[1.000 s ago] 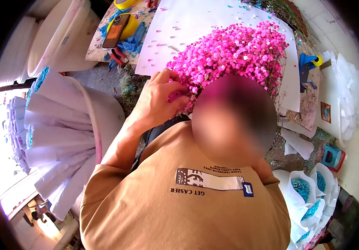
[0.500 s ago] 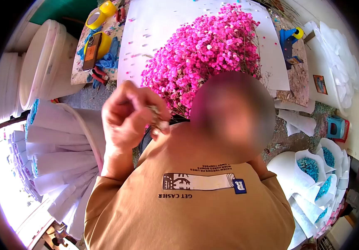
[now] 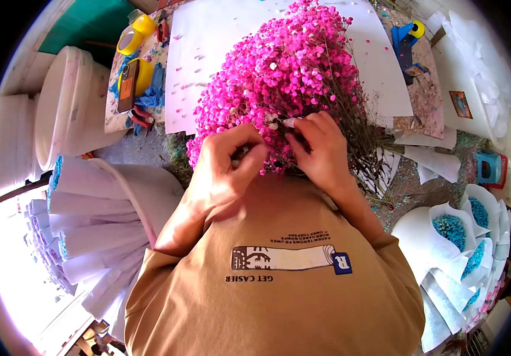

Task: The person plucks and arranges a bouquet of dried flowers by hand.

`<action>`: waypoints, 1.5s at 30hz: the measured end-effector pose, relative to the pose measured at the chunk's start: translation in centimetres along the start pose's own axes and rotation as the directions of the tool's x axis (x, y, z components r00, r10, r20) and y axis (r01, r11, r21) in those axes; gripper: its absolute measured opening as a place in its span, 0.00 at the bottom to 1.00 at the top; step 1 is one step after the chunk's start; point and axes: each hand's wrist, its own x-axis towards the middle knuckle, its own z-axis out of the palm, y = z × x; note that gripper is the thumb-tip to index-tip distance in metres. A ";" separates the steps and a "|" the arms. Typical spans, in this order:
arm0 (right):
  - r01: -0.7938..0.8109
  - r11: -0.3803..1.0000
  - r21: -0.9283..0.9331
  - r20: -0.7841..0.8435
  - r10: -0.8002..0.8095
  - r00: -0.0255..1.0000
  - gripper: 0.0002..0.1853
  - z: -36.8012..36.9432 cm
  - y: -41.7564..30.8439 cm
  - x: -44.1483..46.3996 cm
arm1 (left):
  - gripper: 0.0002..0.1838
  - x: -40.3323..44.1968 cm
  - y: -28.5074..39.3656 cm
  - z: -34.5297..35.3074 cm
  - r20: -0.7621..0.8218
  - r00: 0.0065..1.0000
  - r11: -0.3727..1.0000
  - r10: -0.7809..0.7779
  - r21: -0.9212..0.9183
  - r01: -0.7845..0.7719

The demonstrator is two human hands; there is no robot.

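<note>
A big bunch of bright pink baby's breath [image 3: 273,65] lies on a white paper sheet [image 3: 193,53] on the table, close against my chest. Its thin brown-green stems [image 3: 368,136] fan out to the right. My left hand [image 3: 229,163] is at the near left edge of the blooms, fingers curled in, with a small pale bit showing inside that I cannot name. My right hand [image 3: 321,145] touches the near blooms, thumb and forefinger drawn together by a small whitish spot. What it pinches, if anything, is hidden.
A phone [image 3: 128,86], yellow tape rolls [image 3: 129,41] and red-handled pliers [image 3: 143,117] lie at the table's left. On its right stands a blue tape dispenser [image 3: 404,47]. Paper-wrapped blue bouquets [image 3: 451,231] stand low at right. White wrapped bundles [image 3: 98,213] are at left.
My left hand has come down and right, from beside the bunch to its near edge. My right hand, hidden before, now shows at the blooms. The blurred head has left the view.
</note>
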 end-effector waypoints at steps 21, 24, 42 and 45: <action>-0.088 0.970 0.228 -0.145 0.123 0.982 0.06 -0.6 0.5 1.2 | 0.04 5.3 -1.5 3.7 -0.245 0.807 0.774 0.537 0.523 -0.357; -0.074 0.974 0.215 -0.153 0.108 0.982 0.06 -0.3 0.8 1.0 | 0.05 5.2 -2.1 3.5 -0.297 0.778 0.811 0.554 0.405 -0.423; -0.182 0.960 0.214 0.040 0.178 0.983 0.14 -0.9 -0.4 1.1 | 0.06 0.6 -3.6 -1.2 -0.043 0.949 0.456 0.313 -0.869 -0.189; -0.100 0.967 0.234 0.041 0.093 0.995 0.22 -1.4 -1.6 1.9 | 0.09 0.0 -3.5 -2.7 0.016 0.966 0.400 0.258 -0.912 -0.092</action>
